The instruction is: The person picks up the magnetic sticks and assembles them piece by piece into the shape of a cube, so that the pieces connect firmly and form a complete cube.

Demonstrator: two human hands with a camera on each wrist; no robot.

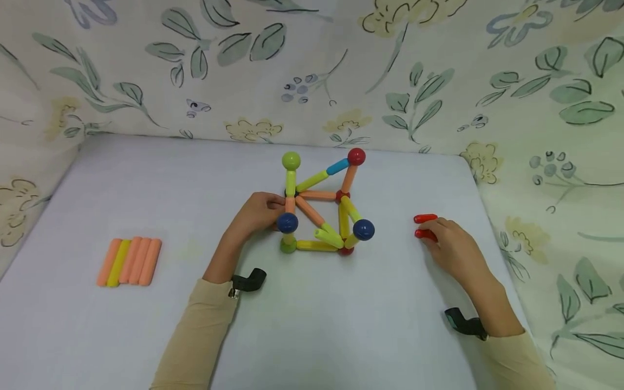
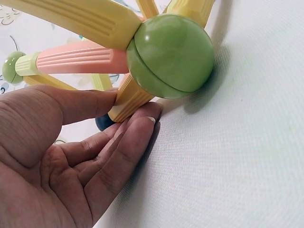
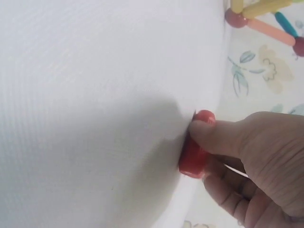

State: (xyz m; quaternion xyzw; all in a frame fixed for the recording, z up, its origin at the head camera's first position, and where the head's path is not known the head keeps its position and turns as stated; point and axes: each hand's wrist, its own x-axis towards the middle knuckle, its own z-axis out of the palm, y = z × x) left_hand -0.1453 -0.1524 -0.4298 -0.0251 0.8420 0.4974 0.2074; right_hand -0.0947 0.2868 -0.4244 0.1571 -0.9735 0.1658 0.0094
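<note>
A frame of magnetic sticks and balls (image 1: pixel 317 246) stands mid-table. My left hand (image 1: pixel 259 211) is at its left side. In the left wrist view, its thumb and fingers pinch a yellow stick (image 2: pixel 129 100) low down, beside the green ball (image 2: pixel 173 56). My right hand (image 1: pixel 455 246), over at the right, pinches a short red stick (image 3: pixel 194 156) between thumb and fingers, close against the tabletop. Just beyond its fingertips lies a second red stick (image 1: pixel 425 218). Blue balls (image 1: pixel 363 229) and a red ball (image 1: pixel 356 156) top parts of the frame.
At the left, several orange sticks (image 1: pixel 150 262) and a yellow stick (image 1: pixel 118 263) lie side by side in a row. The white table (image 1: pixel 341 325) meets floral cloth (image 1: pixel 312 65) at the back and right. A black wrist device (image 1: pixel 249 280) sits on each forearm.
</note>
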